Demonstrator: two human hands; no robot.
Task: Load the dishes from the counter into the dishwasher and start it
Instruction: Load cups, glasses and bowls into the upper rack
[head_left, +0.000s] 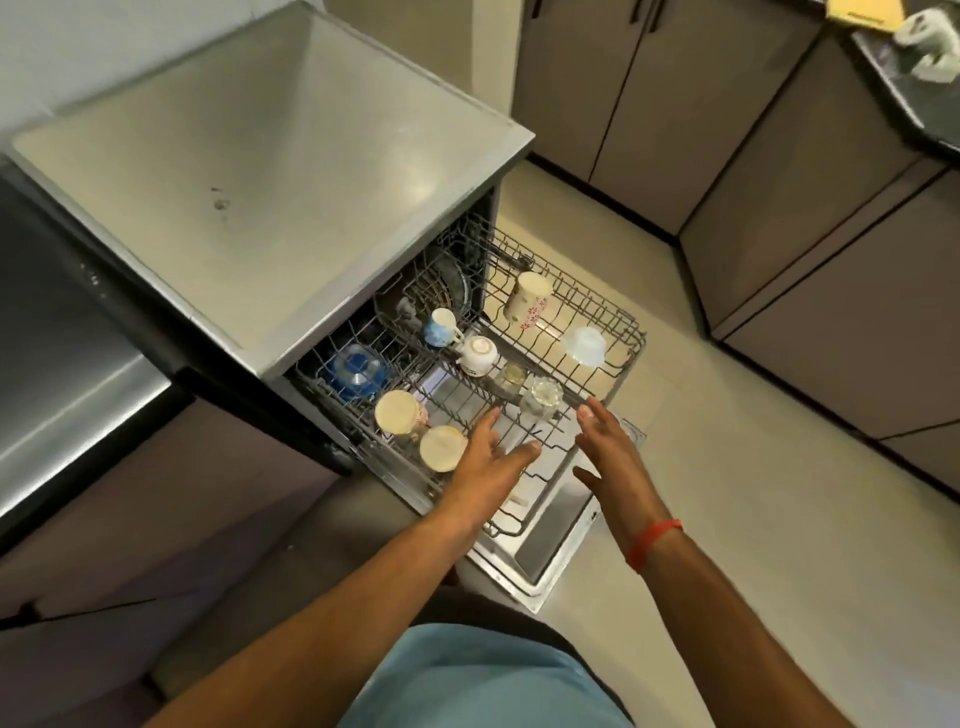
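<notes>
Racks stand pulled out of the dishwasher in our single head view, over the lowered door, and we reach both arms toward the upper rack. Our left hand hovers flat with fingers straight and slightly spread, just beside two upturned cream cups at the rack's near corner; whether it touches the wire we cannot tell. Our right hand, a red band at its wrist, is likewise flat and holds nothing, close to an inverted glass. Farther back sit a floral mug, a white bowl, a small blue cup and a blue dish. We judge the loading largely done and the step in hand to be pushing the racks home. Next we need an even push with both palms on the front rail, so the glassware does not rattle, then the door lifted shut and the cycle started.
</notes>
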